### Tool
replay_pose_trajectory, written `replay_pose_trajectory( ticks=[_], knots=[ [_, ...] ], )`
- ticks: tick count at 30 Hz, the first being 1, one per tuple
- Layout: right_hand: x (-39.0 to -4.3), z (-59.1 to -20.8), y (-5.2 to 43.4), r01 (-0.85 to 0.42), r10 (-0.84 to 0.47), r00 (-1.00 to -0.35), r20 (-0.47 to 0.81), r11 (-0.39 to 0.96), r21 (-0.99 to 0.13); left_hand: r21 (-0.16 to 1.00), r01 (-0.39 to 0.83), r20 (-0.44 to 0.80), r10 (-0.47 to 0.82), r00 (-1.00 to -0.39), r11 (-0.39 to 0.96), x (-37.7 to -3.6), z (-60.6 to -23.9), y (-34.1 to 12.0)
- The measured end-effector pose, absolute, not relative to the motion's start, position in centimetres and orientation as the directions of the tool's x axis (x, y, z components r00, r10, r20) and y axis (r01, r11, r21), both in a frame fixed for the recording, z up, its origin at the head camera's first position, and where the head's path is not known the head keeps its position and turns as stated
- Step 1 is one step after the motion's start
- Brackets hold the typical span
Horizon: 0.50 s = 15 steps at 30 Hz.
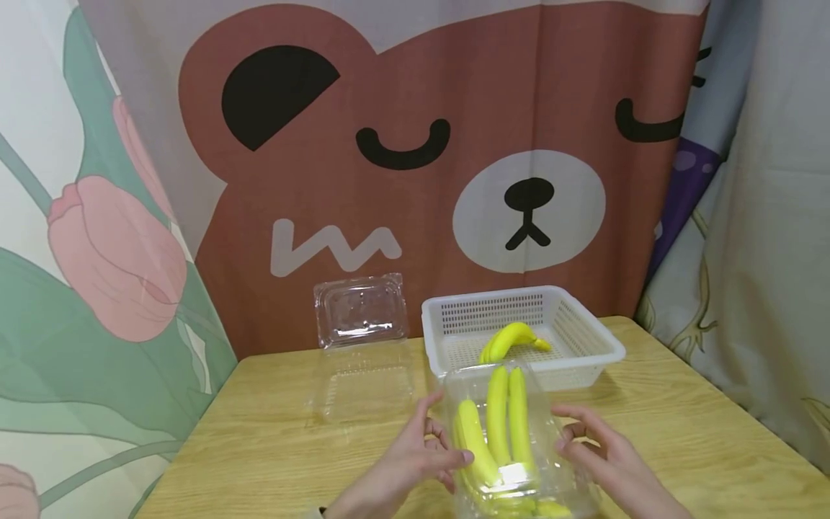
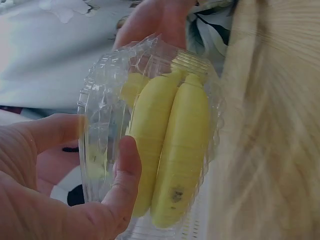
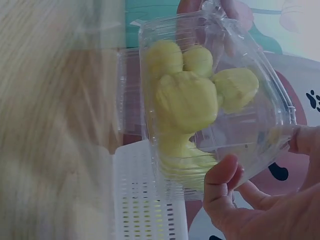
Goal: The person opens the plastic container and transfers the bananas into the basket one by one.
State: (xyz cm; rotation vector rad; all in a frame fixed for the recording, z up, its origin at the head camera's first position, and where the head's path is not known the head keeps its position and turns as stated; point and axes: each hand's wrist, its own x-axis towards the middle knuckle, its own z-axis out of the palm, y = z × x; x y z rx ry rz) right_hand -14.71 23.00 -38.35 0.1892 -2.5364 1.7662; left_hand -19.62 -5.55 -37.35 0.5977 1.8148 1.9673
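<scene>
Bananas boxed, one left in the basket.
I had my left hand and right hand clamped on the clear box of bananas; one banana lay in the white basket, and a second open box waited on the surface.

No legible text or labels appear, though the wrist views are blurry.

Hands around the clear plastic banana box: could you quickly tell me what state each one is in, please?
Left hand: holding the clear plastic clamshell box of yellow bananas, thumb curled on it.
Right hand: holding the same box's other side.
</scene>
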Motion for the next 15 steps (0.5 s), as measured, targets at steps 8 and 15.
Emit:
replay_pose_trajectory(
  ticks=[8,15],
  knots=[
    [-14.8,-39.9,23.5,-0.061,-0.126,-0.992,0.02,0.328,-0.943,0.995,-0.009,0.052,0.577,-0.815,-0.103,-20.0,-39.1,-5.3],
    [-14.8,-40.9,23.9,-0.005,-0.153,-0.987,-0.039,0.28,-0.96,0.997,0.0,0.042,0.576,-0.816,-0.071,-20.1,-40.0,-5.0]
  ],
)
